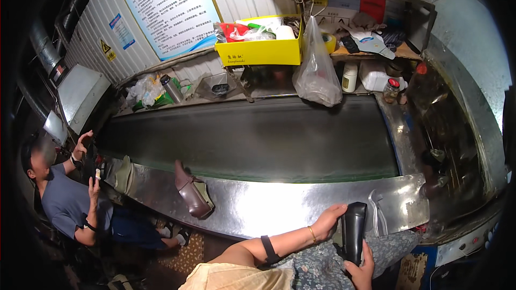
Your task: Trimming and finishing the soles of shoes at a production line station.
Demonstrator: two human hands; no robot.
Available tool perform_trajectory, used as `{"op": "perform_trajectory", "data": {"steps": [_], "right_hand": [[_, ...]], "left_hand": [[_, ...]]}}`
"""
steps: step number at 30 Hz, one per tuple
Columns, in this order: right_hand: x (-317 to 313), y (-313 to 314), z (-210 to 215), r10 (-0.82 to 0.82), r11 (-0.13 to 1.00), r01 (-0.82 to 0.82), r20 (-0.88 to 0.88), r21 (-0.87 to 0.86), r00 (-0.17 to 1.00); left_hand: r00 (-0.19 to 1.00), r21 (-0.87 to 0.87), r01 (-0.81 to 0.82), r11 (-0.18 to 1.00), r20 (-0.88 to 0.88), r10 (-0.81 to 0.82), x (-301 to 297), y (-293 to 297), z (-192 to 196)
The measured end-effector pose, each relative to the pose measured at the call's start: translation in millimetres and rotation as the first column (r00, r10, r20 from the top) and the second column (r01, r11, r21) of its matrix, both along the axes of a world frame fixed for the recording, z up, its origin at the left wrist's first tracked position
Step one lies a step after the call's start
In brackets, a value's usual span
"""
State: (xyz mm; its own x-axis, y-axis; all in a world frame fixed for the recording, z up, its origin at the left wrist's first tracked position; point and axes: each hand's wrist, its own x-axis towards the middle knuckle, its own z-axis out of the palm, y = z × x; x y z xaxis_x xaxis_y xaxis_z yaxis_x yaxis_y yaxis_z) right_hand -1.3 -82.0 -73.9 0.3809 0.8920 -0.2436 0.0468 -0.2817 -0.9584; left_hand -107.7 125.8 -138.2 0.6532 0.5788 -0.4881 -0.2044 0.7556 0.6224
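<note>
A black shoe (353, 231) stands on end at the near edge of the curved steel ledge (279, 204). My right hand (361, 269) grips its lower part from below. My left hand (328, 220), with a bracelet and a black band on the forearm, is curled against the shoe's upper left side. A brown shoe (192, 193) lies on the ledge well to the left of my hands. Farther left sits an olive shoe (122, 174).
A dark conveyor belt (258, 134) runs behind the ledge. At far left a seated person (67, 198) holds a dark shoe. Behind the belt are a yellow box (260, 48), a hanging plastic bag (317, 75), bottles and a white jug (376, 79). A metal housing (462, 118) closes off the right.
</note>
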Motion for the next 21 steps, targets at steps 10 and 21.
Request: {"op": "perform_trajectory", "data": {"steps": [10,21], "right_hand": [[57.7,-61.1,86.5,-0.454,0.77,0.609,-0.506,0.191,0.733],[244.9,-355.4,162.5,-0.676,0.383,0.765,0.722,0.518,-0.15]], "left_hand": [[0.88,0.177,0.451,0.875,0.073,-0.468,36.9,-45.0,53.7],[0.745,0.368,0.658,0.657,-0.188,-0.64,48.9,-101.2,26.8]]}}
